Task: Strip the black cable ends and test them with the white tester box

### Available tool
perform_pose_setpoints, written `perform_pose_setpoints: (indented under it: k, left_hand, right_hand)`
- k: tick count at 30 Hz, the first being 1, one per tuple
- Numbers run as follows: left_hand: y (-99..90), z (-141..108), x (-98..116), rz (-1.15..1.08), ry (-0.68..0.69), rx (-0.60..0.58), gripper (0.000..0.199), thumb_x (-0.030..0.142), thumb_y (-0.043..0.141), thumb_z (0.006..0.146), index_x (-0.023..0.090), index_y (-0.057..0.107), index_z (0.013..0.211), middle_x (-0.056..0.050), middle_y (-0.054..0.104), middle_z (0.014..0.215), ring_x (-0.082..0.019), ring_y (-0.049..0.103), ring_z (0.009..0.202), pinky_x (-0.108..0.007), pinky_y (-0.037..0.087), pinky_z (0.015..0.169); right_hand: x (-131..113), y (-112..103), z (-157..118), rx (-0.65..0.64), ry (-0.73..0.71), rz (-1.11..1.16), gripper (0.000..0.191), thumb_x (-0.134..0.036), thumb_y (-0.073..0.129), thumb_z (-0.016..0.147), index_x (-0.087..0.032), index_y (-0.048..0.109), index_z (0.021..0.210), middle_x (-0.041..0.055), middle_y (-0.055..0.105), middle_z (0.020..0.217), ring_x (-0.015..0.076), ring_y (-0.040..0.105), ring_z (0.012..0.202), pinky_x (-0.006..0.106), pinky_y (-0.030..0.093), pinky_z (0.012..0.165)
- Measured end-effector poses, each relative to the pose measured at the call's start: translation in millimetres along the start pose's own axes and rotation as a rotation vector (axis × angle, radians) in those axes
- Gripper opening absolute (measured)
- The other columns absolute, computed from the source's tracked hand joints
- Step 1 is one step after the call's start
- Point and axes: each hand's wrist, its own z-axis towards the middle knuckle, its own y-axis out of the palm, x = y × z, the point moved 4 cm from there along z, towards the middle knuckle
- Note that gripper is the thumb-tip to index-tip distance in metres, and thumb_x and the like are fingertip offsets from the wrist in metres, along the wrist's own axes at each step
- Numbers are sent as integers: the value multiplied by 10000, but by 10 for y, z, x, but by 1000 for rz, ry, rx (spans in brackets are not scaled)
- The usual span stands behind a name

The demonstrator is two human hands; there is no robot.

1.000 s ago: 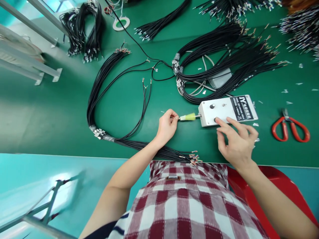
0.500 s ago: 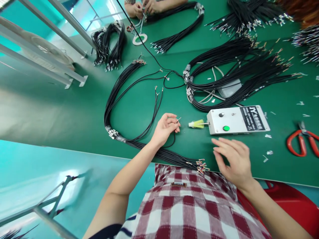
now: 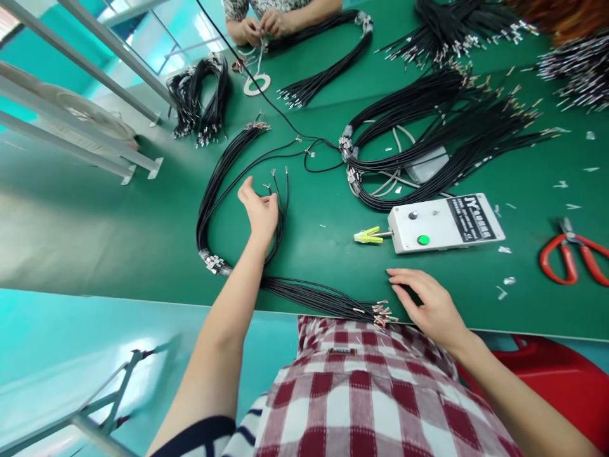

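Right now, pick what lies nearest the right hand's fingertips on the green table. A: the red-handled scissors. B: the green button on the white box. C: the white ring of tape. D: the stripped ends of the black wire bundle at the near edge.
D: the right hand rests flat with its fingertips just above the stripped ends of the black wire bundle; the red-handled scissors lie far to its right.

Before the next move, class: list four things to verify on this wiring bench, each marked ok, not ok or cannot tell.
1. Left hand at the loose wire ends: ok.
2. Left hand gripping a wire: cannot tell.
3. Right hand flat on the green mat, beside the bundle's terminal ends: ok.
4. White control box free of both hands: ok.
5. Red scissors lying apart from the hands: ok.
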Motion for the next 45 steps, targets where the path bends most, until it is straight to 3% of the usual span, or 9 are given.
perform_pose_setpoints:
  k: [2, 6, 11, 16, 23, 30, 38, 41, 45]
  left_hand:
    - [113, -475, 320, 117, 218, -123, 391, 175, 611, 910, 200, 490, 1280, -133, 482, 1292, -172, 592, 951, -337, 519, 838]
    - [512, -1608, 892, 192, 612, -1096, 244, 123, 500, 944, 205, 604, 1148, -122, 570, 1245, -234, 538, 1146, -376, 478, 956]
    - [594, -1881, 977, 334, 560, -1340, 157, 159, 439, 981, 166, 596, 972, -119, 614, 1093, -237, 543, 1011, -373, 469, 867]
    - [526, -1655, 1026, 181, 349, -1229, 174, 187, 366, 1005, 170, 536, 976, -66, 598, 906, -180, 538, 807, -318, 465, 767]
    - [521, -1551, 1135, -163, 107, -939, 136, 254, 498, 982, 170, 605, 977, -60, 647, 898, -153, 590, 807, -269, 484, 745]
    - [645, -1669, 980, -330, -245, -877, 128, 275, 607, 926, 150, 636, 912, -22, 678, 764, -101, 603, 620, -216, 496, 610]
    - [656, -1757, 931, -419, -414, -863, 208, 349, 623, 923, 142, 613, 901, -21, 674, 721, -89, 589, 562, -218, 481, 587]
    - [663, -1752, 899, -492, -477, -847, 242, 380, 618, 926, 139, 601, 907, -25, 676, 717, -82, 576, 538, -216, 459, 564]
    - [683, -1705, 900, -548, -539, -856, 308, 436, 654, 891, 132, 605, 890, -25, 661, 682, -68, 516, 488, -210, 409, 508]
  right_hand:
    - [11, 0, 0, 2, 15, 25, 161, -169, 585, 942, -240, 634, 1078, 82, 722, 1163, 222, 682, 1070, 433, 543, 936]
    - [3, -5, 21, -1, 12, 44, 151, -162, 596, 937, -235, 640, 1062, 75, 725, 1140, 218, 678, 1056, 423, 532, 930]
    - [-31, 17, 80, -22, 70, 121, 140, -182, 574, 957, -243, 650, 1057, 49, 732, 1113, 199, 680, 1042, 392, 523, 947]
    - [-87, 29, 128, -105, 161, 249, 205, -229, 486, 1008, -254, 654, 1122, 20, 740, 1117, 162, 684, 1030, 331, 520, 934]
    - [-354, -6, 102, -410, 30, 285, 231, -247, 463, 1021, -279, 663, 1131, -18, 775, 1007, 142, 698, 901, 323, 476, 848]
    - [-381, -23, 386, 40, 288, 401, 274, -309, 762, 826, -233, 685, 1078, 15, 746, 985, 145, 682, 770, 290, 493, 699]
    - [-349, -8, 390, 108, 234, 346, 97, -277, 701, 888, -226, 727, 810, 3, 750, 811, 150, 678, 750, 286, 497, 727]
    - [-317, -227, 269, -70, 218, 365, 135, -318, 673, 911, -233, 735, 827, 1, 755, 809, 148, 679, 742, 276, 499, 740]
    - [-283, -443, -86, -689, 229, 269, 372, -417, 540, 983, -232, 714, 711, -6, 711, 679, 128, 644, 628, 242, 463, 617]
